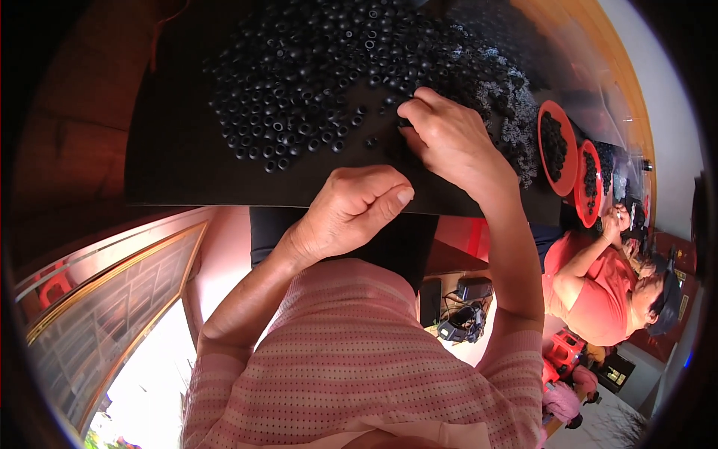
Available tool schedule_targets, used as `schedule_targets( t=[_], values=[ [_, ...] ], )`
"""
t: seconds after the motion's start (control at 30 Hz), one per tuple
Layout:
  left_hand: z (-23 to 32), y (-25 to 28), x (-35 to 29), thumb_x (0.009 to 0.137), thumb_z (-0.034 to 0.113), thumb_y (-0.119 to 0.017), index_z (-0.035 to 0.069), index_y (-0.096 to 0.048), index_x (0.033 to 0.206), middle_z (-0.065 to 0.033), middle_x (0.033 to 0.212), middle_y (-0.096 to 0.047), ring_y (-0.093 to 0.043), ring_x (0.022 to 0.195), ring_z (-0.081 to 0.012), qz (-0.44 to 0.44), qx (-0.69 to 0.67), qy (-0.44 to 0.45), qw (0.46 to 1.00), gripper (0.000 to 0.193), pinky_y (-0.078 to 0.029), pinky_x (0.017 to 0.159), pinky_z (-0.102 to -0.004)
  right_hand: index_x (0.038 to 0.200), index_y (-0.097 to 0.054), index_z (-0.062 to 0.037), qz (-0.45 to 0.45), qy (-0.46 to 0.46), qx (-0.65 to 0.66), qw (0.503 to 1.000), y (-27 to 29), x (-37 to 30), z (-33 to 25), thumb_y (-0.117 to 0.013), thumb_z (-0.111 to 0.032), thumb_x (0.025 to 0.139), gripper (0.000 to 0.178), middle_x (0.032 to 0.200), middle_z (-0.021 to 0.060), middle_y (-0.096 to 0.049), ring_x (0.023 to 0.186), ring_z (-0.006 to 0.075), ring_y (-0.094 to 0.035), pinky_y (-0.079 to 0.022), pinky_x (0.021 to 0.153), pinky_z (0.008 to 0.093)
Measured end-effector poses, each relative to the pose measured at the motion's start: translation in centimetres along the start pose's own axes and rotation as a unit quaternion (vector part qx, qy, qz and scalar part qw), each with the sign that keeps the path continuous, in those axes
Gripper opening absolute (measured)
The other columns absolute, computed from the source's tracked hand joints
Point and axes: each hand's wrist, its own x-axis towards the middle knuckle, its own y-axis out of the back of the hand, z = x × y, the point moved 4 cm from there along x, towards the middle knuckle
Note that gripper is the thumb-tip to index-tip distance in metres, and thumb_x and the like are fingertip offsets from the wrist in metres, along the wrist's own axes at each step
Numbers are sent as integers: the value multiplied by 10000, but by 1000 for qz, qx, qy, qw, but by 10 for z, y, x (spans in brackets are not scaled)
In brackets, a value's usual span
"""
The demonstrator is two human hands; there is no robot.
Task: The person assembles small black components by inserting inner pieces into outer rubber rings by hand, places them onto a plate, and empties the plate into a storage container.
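Note:
A large heap of small black rubber rings (299, 82) lies spread on a black table top (187, 165). My right hand (449, 138) reaches over the heap's near edge, fingers curled down, with the fingertips pinched on one black ring (404, 121). My left hand (351, 209) rests at the table's near edge as a closed fist, thumb pressed against the forefinger; nothing shows inside it. A few loose rings (370, 141) lie between the two hands. Both forearms come out of pink striped sleeves.
A mound of greyer, frayed rubber pieces (508, 112) sits right of my right hand. Two red bowls (544, 120) (582, 196) hold black parts at the far right. A co-worker in an orange shirt (598, 288) works there. Black devices with cables (464, 310) lie below the table.

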Motion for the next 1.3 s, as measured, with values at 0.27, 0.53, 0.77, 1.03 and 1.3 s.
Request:
schedule_targets(
  t=[0.27, 0.53, 0.77, 1.03, 1.3],
  values=[
    [-5, 6, -1, 1005, 288, -471, 15, -601, 983, 11, 718, -588, -455, 553, -38, 27, -186, 161, 969, 303, -413, 509, -197, 971, -609, -29, 200, 5, 304, 931, 11, -35, -16, -707, 9, 758, 237, 740, 73, -533, 593, 176, -560, -454, 528, 288],
    [-4, 7, -1, 1001, 397, -418, -12, -543, 1051, -14, 696, -509, -438, 601, -71, -15, -191, 163, 968, 430, -346, 538, -216, 1049, -657, -4, 272, 25, 405, 872, -6, -52, -40, -684, 40, 790, 264, 852, 86, -612, 696, 155, -585, -472, 574, 268],
    [-7, 3, -3, 1005, 322, -450, 14, -577, 1012, 24, 661, -490, -406, 583, -47, 37, -236, 137, 961, 334, -320, 533, -205, 1103, -642, 1, 312, 52, 391, 864, -11, -57, -42, -636, 65, 830, 281, 838, 95, -573, 629, 141, -645, -494, 508, 247],
    [-8, 7, -3, 984, 264, -505, 31, -573, 947, -13, 782, -594, -432, 567, -41, 26, -247, 118, 961, 246, -329, 501, -183, 992, -658, -33, 338, -114, 301, 884, 18, -73, 23, -638, -50, 877, 119, 782, 19, -587, 622, 67, -506, -411, 551, 200],
    [-6, 3, -2, 975, 191, -521, 34, -585, 896, 8, 737, -582, -419, 560, -23, 9, -208, 129, 970, 188, -331, 497, -183, 995, -651, -59, 141, -177, 183, 957, 11, -78, 117, -631, -73, 852, 145, 883, 73, -577, 767, 221, -592, -477, 691, 308]
  ],
)
